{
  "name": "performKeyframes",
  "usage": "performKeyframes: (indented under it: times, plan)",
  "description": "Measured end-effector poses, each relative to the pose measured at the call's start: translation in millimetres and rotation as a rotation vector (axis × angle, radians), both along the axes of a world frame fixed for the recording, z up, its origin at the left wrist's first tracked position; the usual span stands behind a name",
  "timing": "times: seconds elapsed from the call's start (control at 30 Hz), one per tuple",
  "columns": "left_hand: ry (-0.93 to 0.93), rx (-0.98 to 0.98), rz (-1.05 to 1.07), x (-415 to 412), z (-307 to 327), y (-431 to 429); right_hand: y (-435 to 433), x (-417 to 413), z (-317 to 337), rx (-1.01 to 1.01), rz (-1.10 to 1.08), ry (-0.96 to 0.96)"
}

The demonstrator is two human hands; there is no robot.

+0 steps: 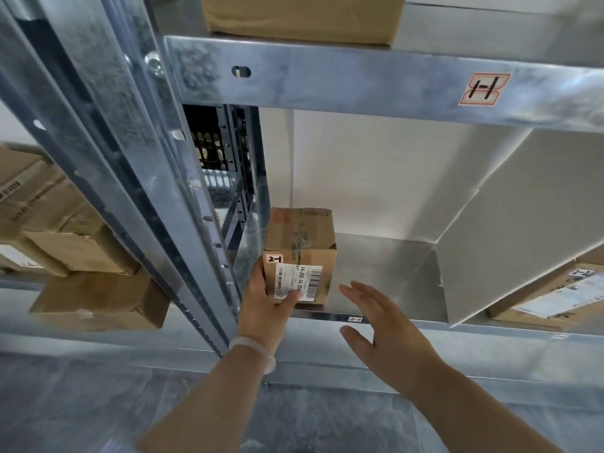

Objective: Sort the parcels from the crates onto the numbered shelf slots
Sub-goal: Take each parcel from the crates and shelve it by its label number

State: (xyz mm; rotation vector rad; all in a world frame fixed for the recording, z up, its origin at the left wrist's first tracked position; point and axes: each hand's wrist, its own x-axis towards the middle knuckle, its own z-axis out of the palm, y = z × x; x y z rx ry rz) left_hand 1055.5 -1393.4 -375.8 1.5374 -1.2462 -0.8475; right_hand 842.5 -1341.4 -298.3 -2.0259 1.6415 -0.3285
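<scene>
Left hand [266, 297] grips parcel [299, 256]; right hand [385, 325] spread beside.

Plain brown cardbd parcel [299, 243] w/ a white label [299, 282] showing black barcode stripes + black txt, plus a small sticker [274, 258], white, red-edged, black marks. Shelf beam [327, 80] is mottled silver-grey galv. metal; the beam sticker [484, 88] is white w/ red outline + black strokes. Divider [510, 223] off-white; bracelet [253, 349] pale translucent white.

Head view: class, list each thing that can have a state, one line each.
small cardboard parcel, taped shut, standing on the shelf
left hand, holds the parcel's front left corner
right hand, open, clear of the parcel
white divider, tilted
</scene>
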Motion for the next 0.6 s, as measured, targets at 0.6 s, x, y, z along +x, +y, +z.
performKeyframes:
  times: [0.6]
  plan:
    - [-0.302, 0.013, 0.031, 0, 34, 66, -13, 16, 16, -0.355, 0.337, -0.136]
